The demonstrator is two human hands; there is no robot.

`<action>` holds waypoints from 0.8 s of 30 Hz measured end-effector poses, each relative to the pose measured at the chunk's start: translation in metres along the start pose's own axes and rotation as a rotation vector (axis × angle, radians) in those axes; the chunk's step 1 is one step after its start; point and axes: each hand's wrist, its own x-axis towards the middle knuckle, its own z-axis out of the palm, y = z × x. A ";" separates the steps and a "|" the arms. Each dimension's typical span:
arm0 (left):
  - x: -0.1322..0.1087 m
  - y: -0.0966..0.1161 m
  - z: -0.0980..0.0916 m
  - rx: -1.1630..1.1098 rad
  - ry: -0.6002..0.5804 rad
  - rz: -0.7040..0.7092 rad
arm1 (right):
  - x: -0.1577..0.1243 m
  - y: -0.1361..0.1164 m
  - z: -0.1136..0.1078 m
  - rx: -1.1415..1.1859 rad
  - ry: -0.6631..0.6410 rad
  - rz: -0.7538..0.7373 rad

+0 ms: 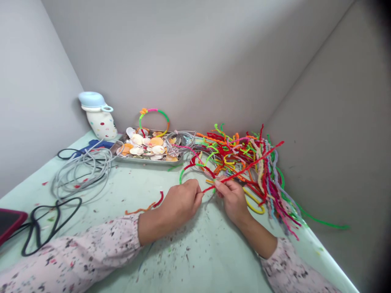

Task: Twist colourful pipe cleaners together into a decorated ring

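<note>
My left hand (183,199) is closed in a fist over the table, gripping one end of a red pipe cleaner (250,166). My right hand (234,203) pinches the same pipe cleaner farther along, and its free length slants up to the right. Just behind my fingers is a ring of red and green pipe cleaner (181,175), its lower part partly hidden by my hands. Whether my fingers also grip the ring, I cannot tell. Close beyond my right hand lies a tangled pile of many-coloured pipe cleaners (241,152).
A metal tray (146,160) of seashells stands at the back, with a multicoloured ring (169,118) propped on it. Left are a bottle (102,122), coiled grey cord (58,183), a black cable (38,228) and a red-edged device (10,224). Pipe-cleaner scraps (140,210) lie near my left wrist.
</note>
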 end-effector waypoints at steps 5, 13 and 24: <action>0.000 0.001 -0.002 0.351 0.060 0.129 | -0.002 -0.003 0.002 -0.007 0.016 -0.014; 0.003 -0.006 -0.001 0.642 0.266 0.337 | -0.004 0.002 0.006 0.083 0.090 -0.031; 0.003 -0.003 0.001 0.302 0.147 0.164 | 0.001 0.010 0.007 0.217 0.113 0.018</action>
